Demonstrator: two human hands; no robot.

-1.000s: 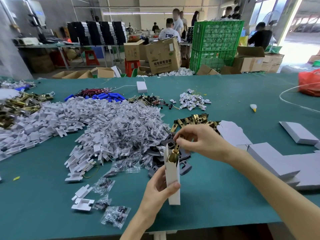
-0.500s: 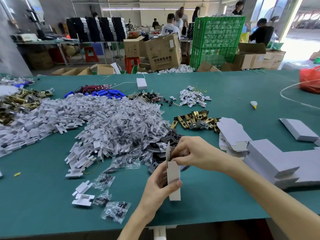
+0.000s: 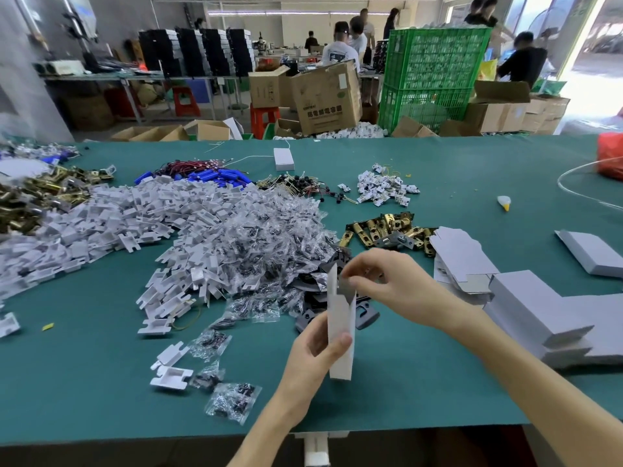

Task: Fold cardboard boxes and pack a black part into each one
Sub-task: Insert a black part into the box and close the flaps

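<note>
- Left hand (image 3: 313,360) grips a slim white box (image 3: 341,332) upright; right hand (image 3: 391,286) pinches a grey piece (image 3: 345,287) at its open top. Flap or part, can't tell.
- Box formed, top not closed.
- Black parts (image 3: 369,316): flat, matte, just behind.
- Right: flat blanks (image 3: 462,254) still to fold, folded boxes (image 3: 539,308), plain smooth card.

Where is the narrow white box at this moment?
In the head view the white box is upright, just below centre, held in the left hand, with the right hand pinching its top.
</note>
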